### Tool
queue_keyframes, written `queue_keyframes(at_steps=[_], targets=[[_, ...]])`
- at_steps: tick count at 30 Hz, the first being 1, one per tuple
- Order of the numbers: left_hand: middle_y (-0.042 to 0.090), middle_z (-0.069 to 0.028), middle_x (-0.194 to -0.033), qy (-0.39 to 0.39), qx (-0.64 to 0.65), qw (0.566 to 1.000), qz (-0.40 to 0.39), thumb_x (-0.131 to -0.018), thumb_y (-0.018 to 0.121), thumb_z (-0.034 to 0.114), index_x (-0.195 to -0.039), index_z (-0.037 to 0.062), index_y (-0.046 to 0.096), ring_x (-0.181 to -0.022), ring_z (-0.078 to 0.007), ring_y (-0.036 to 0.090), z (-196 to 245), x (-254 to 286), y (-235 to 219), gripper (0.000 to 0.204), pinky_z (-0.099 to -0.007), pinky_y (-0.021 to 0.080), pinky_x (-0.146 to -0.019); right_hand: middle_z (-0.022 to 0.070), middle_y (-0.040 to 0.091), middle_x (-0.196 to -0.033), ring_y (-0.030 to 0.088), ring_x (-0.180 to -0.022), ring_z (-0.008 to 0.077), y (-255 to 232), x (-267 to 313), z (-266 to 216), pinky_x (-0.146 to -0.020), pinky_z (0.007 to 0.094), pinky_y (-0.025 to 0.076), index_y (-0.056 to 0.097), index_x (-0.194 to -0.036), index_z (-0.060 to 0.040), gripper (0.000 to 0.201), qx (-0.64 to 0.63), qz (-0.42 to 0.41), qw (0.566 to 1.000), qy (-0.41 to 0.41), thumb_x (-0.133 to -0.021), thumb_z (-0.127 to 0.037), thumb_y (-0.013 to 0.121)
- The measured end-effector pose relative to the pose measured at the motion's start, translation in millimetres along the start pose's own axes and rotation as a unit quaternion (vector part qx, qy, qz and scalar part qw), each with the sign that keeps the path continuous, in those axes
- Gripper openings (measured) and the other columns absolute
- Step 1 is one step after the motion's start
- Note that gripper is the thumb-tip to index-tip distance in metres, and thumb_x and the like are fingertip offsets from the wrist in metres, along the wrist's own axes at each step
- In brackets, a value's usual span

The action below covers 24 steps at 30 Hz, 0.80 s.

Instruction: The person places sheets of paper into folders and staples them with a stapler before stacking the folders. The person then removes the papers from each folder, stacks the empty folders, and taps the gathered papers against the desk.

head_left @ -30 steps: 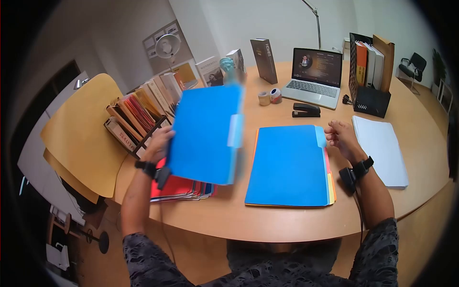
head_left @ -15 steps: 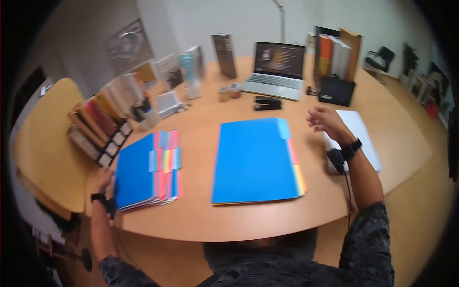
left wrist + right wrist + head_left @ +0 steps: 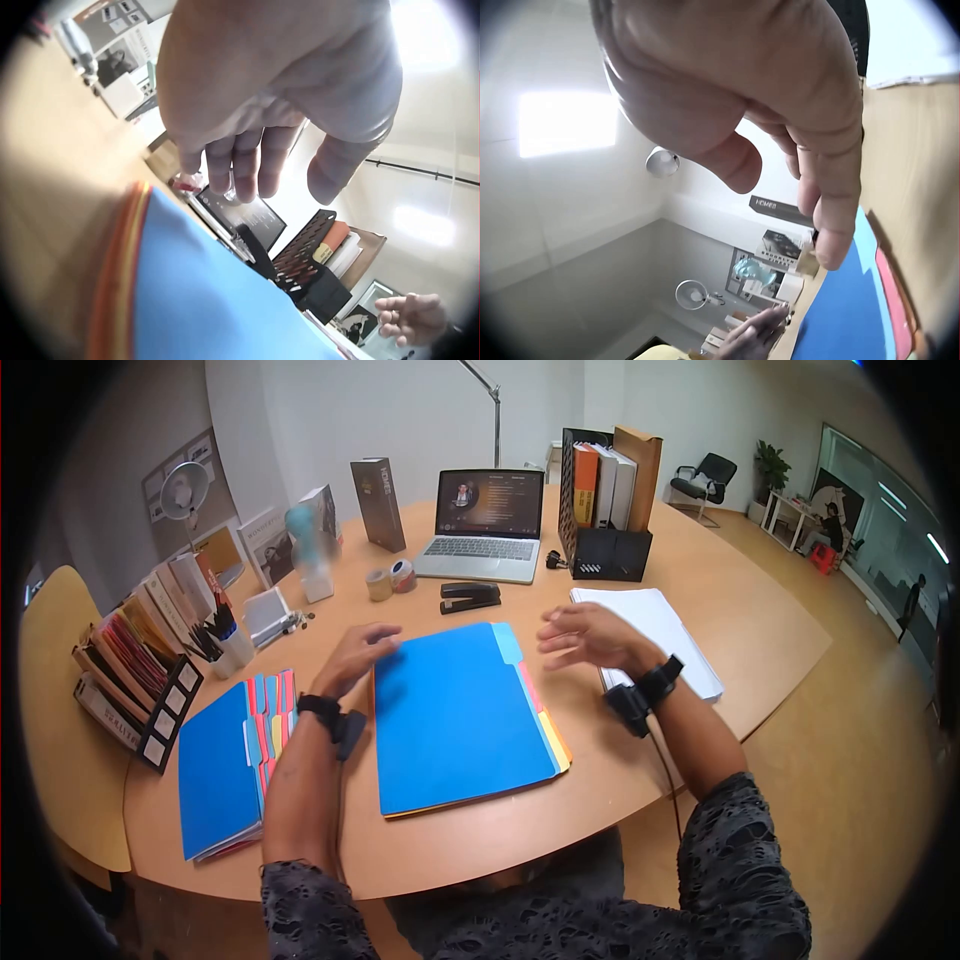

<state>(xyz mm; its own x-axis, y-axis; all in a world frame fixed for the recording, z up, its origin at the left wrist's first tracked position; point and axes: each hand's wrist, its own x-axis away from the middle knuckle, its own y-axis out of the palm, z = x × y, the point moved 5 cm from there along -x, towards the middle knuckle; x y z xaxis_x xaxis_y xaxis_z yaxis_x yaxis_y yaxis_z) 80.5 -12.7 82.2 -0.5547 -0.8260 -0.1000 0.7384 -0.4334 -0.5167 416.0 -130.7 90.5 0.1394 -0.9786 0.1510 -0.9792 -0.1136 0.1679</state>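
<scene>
A stack of file folders [image 3: 450, 725] with a blue one on top and coloured tabs down its right side lies on the table in front of me. My left hand [image 3: 355, 655] hovers at its upper left corner, with relaxed fingers and nothing in them. On the other side my right hand [image 3: 590, 635] is held just off the upper right tab, fingers loosely bent and holding nothing. In both wrist views the thumb stands apart from the fingers. A second pile of folders [image 3: 215, 765], also blue on top with staggered tabs, lies to the left.
White paper [image 3: 655, 635] lies under and beyond my right hand. A black stapler [image 3: 470, 597], tape rolls [image 3: 390, 580] and a laptop [image 3: 485, 530] stand behind the stack. A file rack [image 3: 135, 705] and pen cup [image 3: 232, 647] are at left, a black book holder [image 3: 612, 555] at back right.
My left hand laid a blue folder on the left pile, let go, and moved right to the middle stack. My right hand has stayed near that stack's right side. The head view has shifted.
</scene>
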Motion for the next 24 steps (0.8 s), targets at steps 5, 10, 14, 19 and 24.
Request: queue_keyframes(at_steps=[5, 10, 14, 19, 24], targets=[[0.061, -0.0122, -0.125, -0.033, 0.079, 0.996, -0.024, -0.092, 0.063, 0.024, -0.130, -0.0030, 0.056, -0.117, -0.0193, 0.054, -34, -21, 21, 0.047, -0.0297, 0.037, -0.104, 0.0119, 0.050, -0.109, 0.055, -0.094, 0.0231, 30, -15, 20, -0.081, 0.0442, 0.056, 0.050, -0.117, 0.0022, 0.031, 0.051, -0.012, 0.998, 0.038, -0.096, -0.020, 0.057], [0.057, -0.0107, -0.130, -0.054, 0.129, 0.990, -0.022, -0.094, 0.057, 0.018, -0.133, -0.0024, 0.054, -0.122, -0.0183, 0.050, -29, -8, 23, 0.045, -0.0294, 0.034, -0.107, 0.0090, 0.051, -0.102, 0.053, -0.091, 0.0181, 35, -15, 22, -0.080, 0.0413, 0.057, 0.052, -0.114, 0.0010, 0.027, 0.076, 0.013, 0.996, 0.046, -0.096, -0.019, 0.056], [0.056, -0.0111, -0.132, -0.047, 0.174, 0.984, -0.010, -0.094, 0.055, 0.015, -0.135, -0.0011, 0.053, -0.123, -0.0185, 0.049, -32, -7, 22, 0.044, -0.0294, 0.032, -0.108, 0.0082, 0.051, -0.102, 0.054, -0.090, 0.0177, 31, -21, 23, -0.078, 0.0397, 0.056, 0.053, -0.113, 0.0014, 0.027, 0.108, 0.017, 0.993, 0.041, -0.096, -0.019, 0.056], [0.054, -0.0107, -0.136, -0.056, 0.155, 0.986, -0.011, -0.092, 0.053, 0.015, -0.135, 0.0003, 0.053, -0.127, -0.0185, 0.046, -33, -5, 22, 0.045, -0.0303, 0.028, -0.111, 0.0085, 0.052, -0.102, 0.054, -0.088, 0.0180, 34, -21, 24, -0.079, 0.0386, 0.056, 0.053, -0.112, 0.0017, 0.026, 0.100, 0.022, 0.993, 0.055, -0.096, -0.019, 0.056], [0.052, -0.0140, -0.137, -0.013, 0.138, 0.990, -0.017, -0.088, 0.051, 0.007, -0.135, -0.0031, 0.051, -0.128, -0.0204, 0.046, -48, -17, 20, 0.049, -0.0320, 0.029, -0.112, 0.0070, 0.053, -0.096, 0.055, -0.088, 0.0178, 31, -29, 16, -0.081, 0.0374, 0.055, 0.054, -0.113, 0.0038, 0.027, -0.011, 0.073, 0.997, 0.024, -0.098, -0.019, 0.054]])
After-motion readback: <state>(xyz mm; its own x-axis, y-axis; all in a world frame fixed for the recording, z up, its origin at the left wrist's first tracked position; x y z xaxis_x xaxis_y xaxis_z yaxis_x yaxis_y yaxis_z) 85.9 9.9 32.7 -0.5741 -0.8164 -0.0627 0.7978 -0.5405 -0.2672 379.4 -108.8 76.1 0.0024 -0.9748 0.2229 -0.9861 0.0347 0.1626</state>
